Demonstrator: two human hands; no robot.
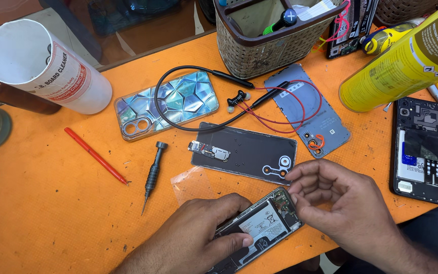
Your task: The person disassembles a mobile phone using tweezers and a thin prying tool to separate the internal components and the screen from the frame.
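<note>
Hands low in the head view, both over an opened phone (259,228) lying at the near edge of the orange bench (41,213). Left hand (198,238) lies flat across the phone's lower half, fingers spread loosely and pressing it down, thumb along the battery. Right hand (340,203) hovers at the phone's top corner, fingers curled in, tips pinched close together; whether anything small sits between them, I cannot tell.

Just beyond the phone lies a dark back cover (244,152) with a small board on it. A black screwdriver (152,175) rests to the left, a red pen (96,155) further left. A patterned phone case (166,104) sits under a looped neckband earphone (239,96). A grey back cover (307,109) carries red wire. Far right, another opened phone (419,149); above it, a yellow spray can (406,61). A woven basket (272,35) stands at the top, a white bottle (41,66) at left.
</note>
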